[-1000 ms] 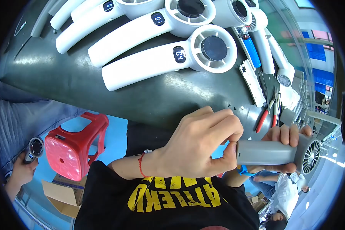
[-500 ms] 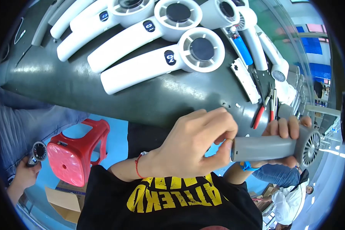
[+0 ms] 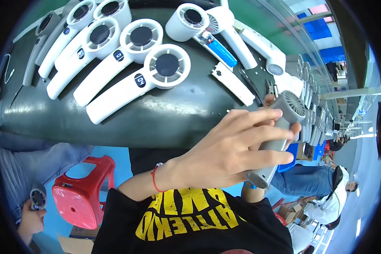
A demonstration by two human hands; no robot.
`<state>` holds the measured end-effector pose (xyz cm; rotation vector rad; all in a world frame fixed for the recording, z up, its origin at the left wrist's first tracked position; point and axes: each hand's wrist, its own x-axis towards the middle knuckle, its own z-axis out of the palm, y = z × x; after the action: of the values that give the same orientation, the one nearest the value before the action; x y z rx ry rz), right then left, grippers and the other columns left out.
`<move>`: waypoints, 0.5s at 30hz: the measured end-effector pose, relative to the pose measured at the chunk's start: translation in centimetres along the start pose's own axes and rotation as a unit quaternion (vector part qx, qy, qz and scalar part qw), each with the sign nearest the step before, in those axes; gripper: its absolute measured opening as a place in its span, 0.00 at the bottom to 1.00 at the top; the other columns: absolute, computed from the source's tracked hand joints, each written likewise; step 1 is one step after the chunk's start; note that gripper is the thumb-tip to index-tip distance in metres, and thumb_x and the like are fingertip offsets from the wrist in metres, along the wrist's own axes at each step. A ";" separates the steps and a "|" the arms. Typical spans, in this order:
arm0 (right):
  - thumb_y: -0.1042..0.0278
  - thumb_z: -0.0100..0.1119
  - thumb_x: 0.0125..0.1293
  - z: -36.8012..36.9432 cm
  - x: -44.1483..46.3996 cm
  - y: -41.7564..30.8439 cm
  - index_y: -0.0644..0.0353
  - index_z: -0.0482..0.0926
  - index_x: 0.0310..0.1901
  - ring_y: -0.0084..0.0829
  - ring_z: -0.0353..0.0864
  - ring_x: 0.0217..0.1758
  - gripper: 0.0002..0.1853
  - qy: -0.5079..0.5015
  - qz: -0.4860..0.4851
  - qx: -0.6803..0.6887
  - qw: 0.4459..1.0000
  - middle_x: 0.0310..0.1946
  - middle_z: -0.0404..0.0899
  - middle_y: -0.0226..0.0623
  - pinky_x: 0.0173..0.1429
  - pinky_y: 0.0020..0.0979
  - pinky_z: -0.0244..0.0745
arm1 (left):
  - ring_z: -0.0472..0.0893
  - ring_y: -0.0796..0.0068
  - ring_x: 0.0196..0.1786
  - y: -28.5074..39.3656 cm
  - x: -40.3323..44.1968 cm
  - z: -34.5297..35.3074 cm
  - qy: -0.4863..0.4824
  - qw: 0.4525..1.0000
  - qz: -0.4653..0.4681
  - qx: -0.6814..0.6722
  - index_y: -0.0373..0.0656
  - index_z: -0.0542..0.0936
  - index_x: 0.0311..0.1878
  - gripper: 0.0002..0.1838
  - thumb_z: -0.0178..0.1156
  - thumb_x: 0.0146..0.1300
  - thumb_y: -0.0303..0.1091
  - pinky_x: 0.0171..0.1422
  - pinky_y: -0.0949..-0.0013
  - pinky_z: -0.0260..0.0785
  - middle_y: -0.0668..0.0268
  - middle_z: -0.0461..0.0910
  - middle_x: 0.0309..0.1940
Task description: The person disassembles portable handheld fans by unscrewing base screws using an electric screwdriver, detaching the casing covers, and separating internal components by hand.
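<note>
A grey handheld fan (image 3: pixel 288 108) is tilted in front of me, its grille head up to the right and handle end down to the left. My right hand (image 3: pixel 295 128) grips it from behind; only some fingertips show at the head's sides, and the palm is hidden. Across the front of the handle lies my left hand (image 3: pixel 237 146), with a red string bracelet, its fingers stretched out and apart and its thumb hidden. On the table beyond are an opened white fan with a blue battery (image 3: pixel 222 53) exposed and a loose white handle cover (image 3: pixel 233 86).
Several white fans, one nearest with a lit display (image 3: pixel 140 80), lie on the dark table (image 3: pixel 165 122). Grey fans (image 3: pixel 315 122) stand in a row at right. A red stool (image 3: pixel 78 201) is below left, near another person's hand (image 3: pixel 31 221) holding a small fan.
The fan has swung from nearly level to a steep tilt, head upward. My left hand has left its pinch at the handle's end and spread over the handle. The head view has shifted.
</note>
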<state>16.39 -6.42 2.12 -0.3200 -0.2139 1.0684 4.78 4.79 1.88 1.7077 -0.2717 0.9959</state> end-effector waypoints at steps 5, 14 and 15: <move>0.37 0.53 0.66 3.3 -0.6 1.4 0.61 0.58 0.67 0.33 0.76 0.54 0.40 0.128 0.029 0.039 0.991 0.54 0.72 0.41 0.56 0.33 0.76 | 0.69 0.64 0.66 0.6 0.6 0.0 0.012 0.999 0.029 0.025 0.55 0.79 0.45 0.20 0.66 0.46 0.27 0.66 0.54 0.59 0.73 0.76 0.54; 0.32 0.65 0.52 1.9 -1.1 1.4 0.61 0.54 0.69 0.41 0.73 0.61 0.53 0.110 0.021 -0.274 0.955 0.57 0.71 0.49 0.66 0.39 0.70 | 0.81 0.54 0.54 2.4 1.1 -2.3 0.039 0.998 0.002 -0.057 0.43 0.80 0.46 0.25 0.72 0.47 0.46 0.57 0.57 0.69 0.59 0.83 0.46; 0.33 0.70 0.47 2.6 -1.0 1.7 0.61 0.53 0.69 0.42 0.73 0.61 0.57 0.101 -0.020 -0.467 0.878 0.57 0.71 0.50 0.66 0.41 0.70 | 0.81 0.53 0.53 2.4 0.9 -2.6 0.060 0.991 -0.035 -0.114 0.40 0.80 0.46 0.26 0.73 0.47 0.45 0.57 0.58 0.70 0.56 0.83 0.45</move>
<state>13.69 -6.19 3.92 -1.2871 -0.5446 0.8157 2.61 6.39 4.36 1.4352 -0.2350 0.9726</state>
